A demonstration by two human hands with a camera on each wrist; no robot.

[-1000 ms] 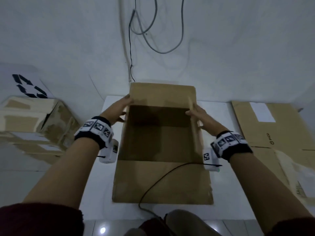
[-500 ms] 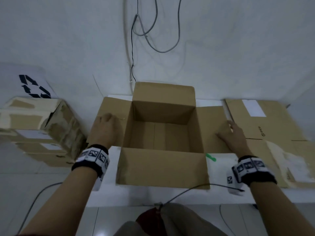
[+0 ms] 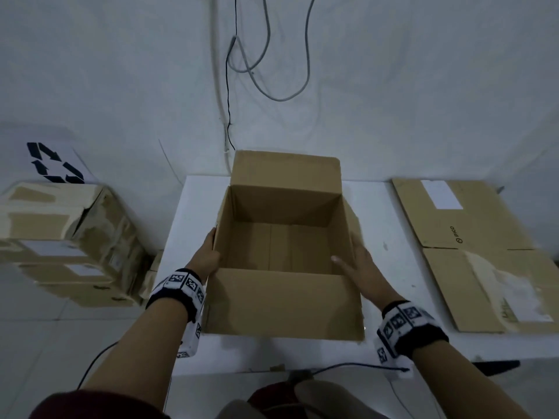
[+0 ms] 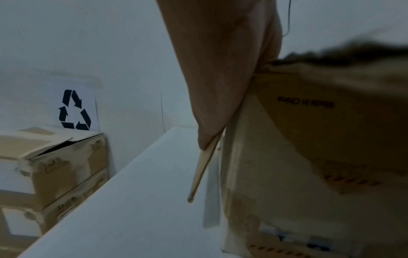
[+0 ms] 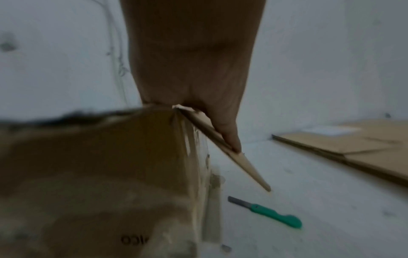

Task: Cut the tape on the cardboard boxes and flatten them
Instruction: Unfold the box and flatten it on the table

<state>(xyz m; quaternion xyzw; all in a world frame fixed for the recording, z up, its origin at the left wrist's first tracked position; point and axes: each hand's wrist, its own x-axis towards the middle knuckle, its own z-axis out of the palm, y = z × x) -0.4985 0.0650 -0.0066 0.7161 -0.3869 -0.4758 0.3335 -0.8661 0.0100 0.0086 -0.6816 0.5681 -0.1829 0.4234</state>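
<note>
An open brown cardboard box [image 3: 284, 303] stands on the white table [image 3: 193, 213], far flap up, near flap hanging down the front. My left hand [image 3: 207, 255] lies flat on the left side, and in the left wrist view its straight fingers [image 4: 220, 104] press the side flap [image 4: 202, 174] down towards the wall. My right hand [image 3: 363, 267] lies on the right side with the thumb over the rim inside the box. Its fingers [image 5: 227, 132] press the right flap [image 5: 243, 167] down. A green box cutter [image 5: 268, 213] lies on the table beside the box, hidden in the head view.
Flattened cardboard [image 3: 472, 237] lies at the table's right end. A stack of taped boxes [image 3: 60, 237] stands left of the table under a recycling sign [image 3: 54, 163]. Cables [image 3: 266, 71] hang on the wall behind. A black cable [image 3: 357, 365] runs along the table's near edge.
Half a second ago the two side flaps lay spread outwards under my hands. Now both flaps are folded down along the box's sides, and my hands have come in against them.
</note>
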